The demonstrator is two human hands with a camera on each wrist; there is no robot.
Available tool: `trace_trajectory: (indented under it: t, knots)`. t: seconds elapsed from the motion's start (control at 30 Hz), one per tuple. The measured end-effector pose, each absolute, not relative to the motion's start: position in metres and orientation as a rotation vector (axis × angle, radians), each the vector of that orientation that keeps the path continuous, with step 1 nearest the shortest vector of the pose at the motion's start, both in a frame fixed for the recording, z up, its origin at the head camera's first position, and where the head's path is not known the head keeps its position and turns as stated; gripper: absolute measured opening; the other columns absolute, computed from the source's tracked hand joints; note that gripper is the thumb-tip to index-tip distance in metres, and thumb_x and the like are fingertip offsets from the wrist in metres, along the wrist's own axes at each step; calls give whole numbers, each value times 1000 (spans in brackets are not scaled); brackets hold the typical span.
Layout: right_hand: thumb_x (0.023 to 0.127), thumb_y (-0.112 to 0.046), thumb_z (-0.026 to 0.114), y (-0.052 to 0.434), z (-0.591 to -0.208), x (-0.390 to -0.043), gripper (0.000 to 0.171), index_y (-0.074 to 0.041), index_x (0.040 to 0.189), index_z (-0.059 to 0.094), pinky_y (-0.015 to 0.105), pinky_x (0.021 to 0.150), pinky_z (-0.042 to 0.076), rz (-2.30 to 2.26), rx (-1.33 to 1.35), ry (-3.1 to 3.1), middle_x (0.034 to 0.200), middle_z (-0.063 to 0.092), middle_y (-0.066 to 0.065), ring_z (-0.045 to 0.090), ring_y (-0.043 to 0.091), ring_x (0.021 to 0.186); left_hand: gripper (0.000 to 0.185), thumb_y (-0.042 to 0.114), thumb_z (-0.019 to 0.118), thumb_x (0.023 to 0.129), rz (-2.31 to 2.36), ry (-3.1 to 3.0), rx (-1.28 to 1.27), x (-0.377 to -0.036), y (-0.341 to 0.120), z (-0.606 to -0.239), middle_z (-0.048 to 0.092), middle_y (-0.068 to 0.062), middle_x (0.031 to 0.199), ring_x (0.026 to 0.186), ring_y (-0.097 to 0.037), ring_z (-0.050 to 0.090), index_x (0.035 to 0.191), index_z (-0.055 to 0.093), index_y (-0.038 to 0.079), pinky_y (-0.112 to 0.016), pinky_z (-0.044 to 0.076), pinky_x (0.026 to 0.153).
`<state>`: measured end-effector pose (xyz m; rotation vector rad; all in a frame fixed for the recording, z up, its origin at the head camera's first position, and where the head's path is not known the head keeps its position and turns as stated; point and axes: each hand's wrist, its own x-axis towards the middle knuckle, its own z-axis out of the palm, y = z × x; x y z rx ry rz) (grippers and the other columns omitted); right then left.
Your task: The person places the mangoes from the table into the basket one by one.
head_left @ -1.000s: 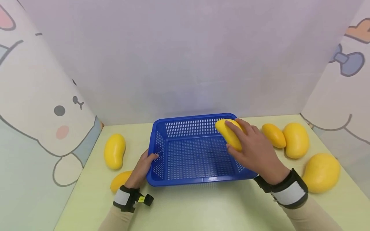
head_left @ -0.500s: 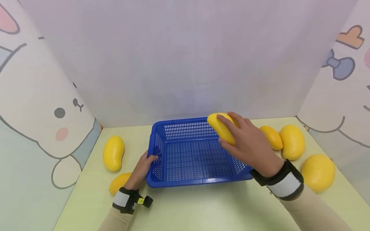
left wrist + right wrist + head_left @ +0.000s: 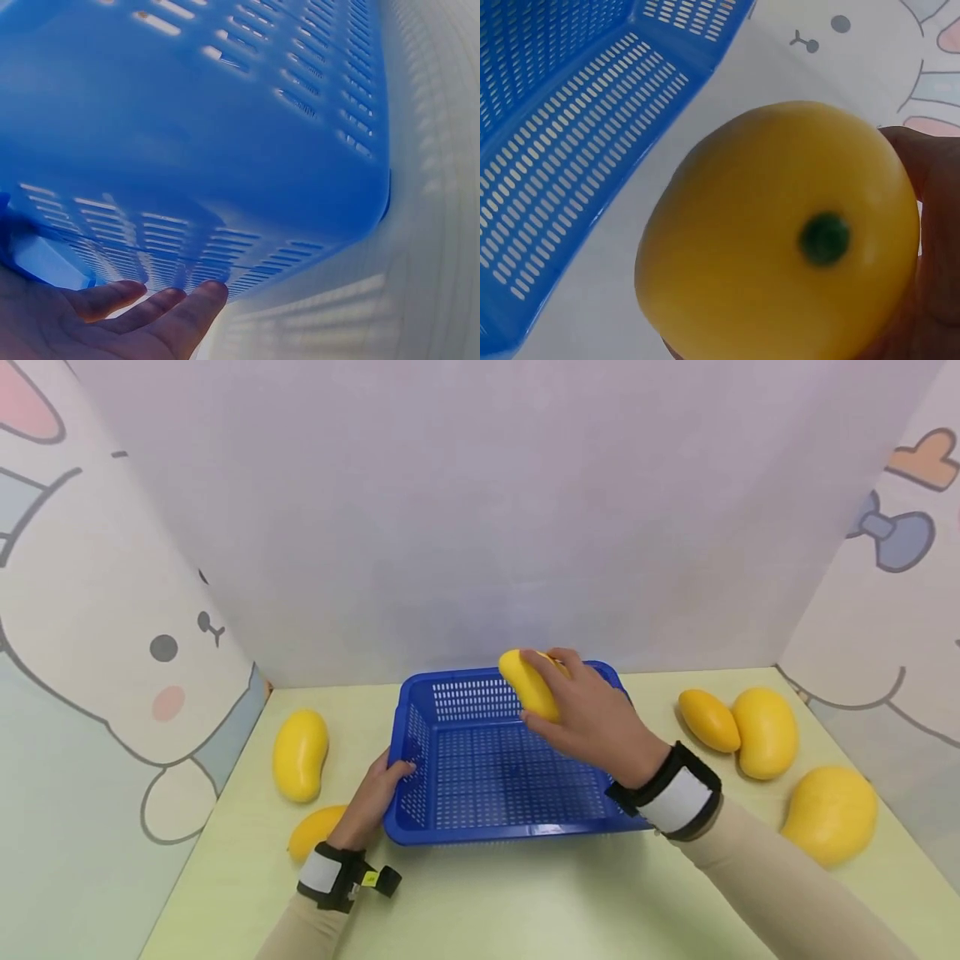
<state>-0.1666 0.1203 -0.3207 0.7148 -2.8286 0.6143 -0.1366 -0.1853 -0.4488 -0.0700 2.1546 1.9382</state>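
Observation:
My right hand [image 3: 596, 714] grips a yellow mango [image 3: 531, 687] above the back part of a blue plastic basket [image 3: 517, 831]. In the right wrist view the mango [image 3: 780, 240] fills the middle, with a dark green spot at its end. My left hand [image 3: 375, 797] holds the basket's left side, thumb over the rim and fingers on the outside. In the left wrist view, fingertips [image 3: 210, 292] touch the slotted wall of the basket [image 3: 150, 142]. The basket has a slotted floor and walls, and no fruit shows in it.
On the left lie one upright-pointing mango [image 3: 300, 756] and a second mango [image 3: 317, 832], partly behind the left hand. To the right are a small orange-yellow mango [image 3: 708, 720], a larger one [image 3: 765, 732] touching it, and a big one [image 3: 831, 816]. Walls enclose the table [image 3: 480, 902].
My right hand has carried the mango leftward, from the basket's right side toward the middle of its back rim. The left hand keeps its hold on the basket, which has hardly moved.

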Motion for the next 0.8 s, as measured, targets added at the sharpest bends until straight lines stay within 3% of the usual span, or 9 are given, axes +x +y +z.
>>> trace_trajectory:
  t: [0.4, 0.8]
  knots:
    - [91, -46, 69, 81, -342, -183, 78, -20, 157, 35, 25, 51, 51, 638, 756, -3020, 134, 48, 19, 59, 20, 69, 61, 14, 40, 99, 1938, 2168, -64, -138, -187, -450, 46, -24, 149, 127, -41, 51, 159, 25, 8, -62, 38, 108]
    - [92, -46, 69, 48, -366, -190, 74, -18, 154, 41, 25, 54, 51, 566, 841, -3076, 120, 52, 16, 58, 17, 67, 63, 16, 41, 99, 1920, 2185, -80, -137, -186, -451, 47, -23, 149, 126, -41, 52, 159, 24, 9, -62, 41, 106]
